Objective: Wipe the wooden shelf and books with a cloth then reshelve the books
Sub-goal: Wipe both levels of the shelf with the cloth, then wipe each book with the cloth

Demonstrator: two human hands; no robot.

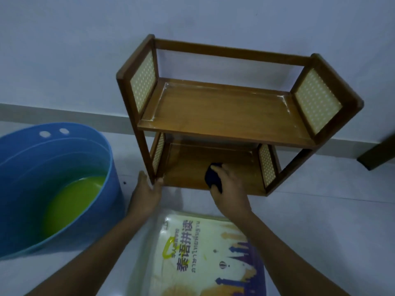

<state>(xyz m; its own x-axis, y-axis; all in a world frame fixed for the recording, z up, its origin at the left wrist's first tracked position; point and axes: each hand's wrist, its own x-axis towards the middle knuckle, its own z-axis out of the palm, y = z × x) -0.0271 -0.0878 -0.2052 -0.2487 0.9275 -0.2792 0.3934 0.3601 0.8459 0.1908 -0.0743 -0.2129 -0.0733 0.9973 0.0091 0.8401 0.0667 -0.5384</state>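
Nearest the camera, a book (205, 253) with a pale cover and printed characters lies flat on the floor (320, 221), between the two forearms and just in front of the shelf. To its left stands a blue bucket (25, 189) holding yellow-green liquid (72, 201).

Beyond the book, the left hand (147, 189) grips the front left leg of the wooden shelf (213, 116) at its bottom corner, thumb and fingers wrapped around the post. The right hand (228, 189) is on the lower board, its fingers curled over a dark cloth (213, 178) that it presses against the wood near the board's front edge, right of the middle. The cloth sits partly under the hand, showing at the hand's left side.

The shelf stands on the floor against the pale wall (85, 50). Its upper board is bare, and woven cream panels fill both ends at each level. At the far right edge of the view, a dark leg of some other furniture (378, 154) meets the floor by the wall.
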